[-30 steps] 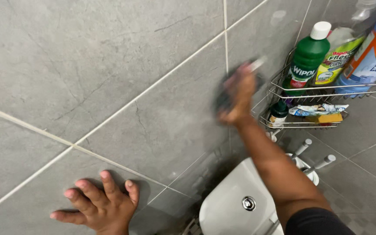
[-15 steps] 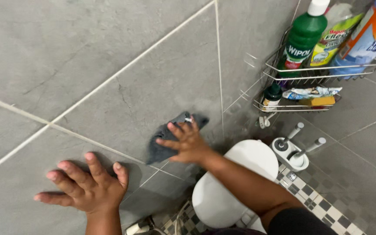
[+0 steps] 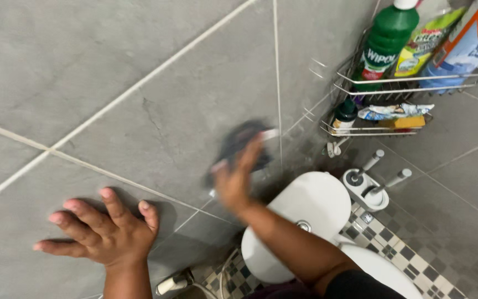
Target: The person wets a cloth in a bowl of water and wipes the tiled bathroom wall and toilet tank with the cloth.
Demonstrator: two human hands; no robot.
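A: Where is your left hand [image 3: 102, 235]?

B: Flat on the grey wall [image 3: 112, 72], fingers spread wide and holding nothing, low and to the left.

A: And your right hand [image 3: 234, 176]?

B: It is blurred. Your palm presses a dark cloth [image 3: 238, 145] against the wall, fingers open over it rather than clenched. The cloth sits just left of a vertical grout line, above the white cistern [image 3: 300, 216].

A: What is around you?

B: A wire rack [image 3: 394, 83] hangs in the corner to the right, with a green bottle [image 3: 384, 47] and other bottles on its upper shelf. Below it a toilet brush [image 3: 365, 177] stands on the chequered floor [image 3: 399, 249], beside the cistern.
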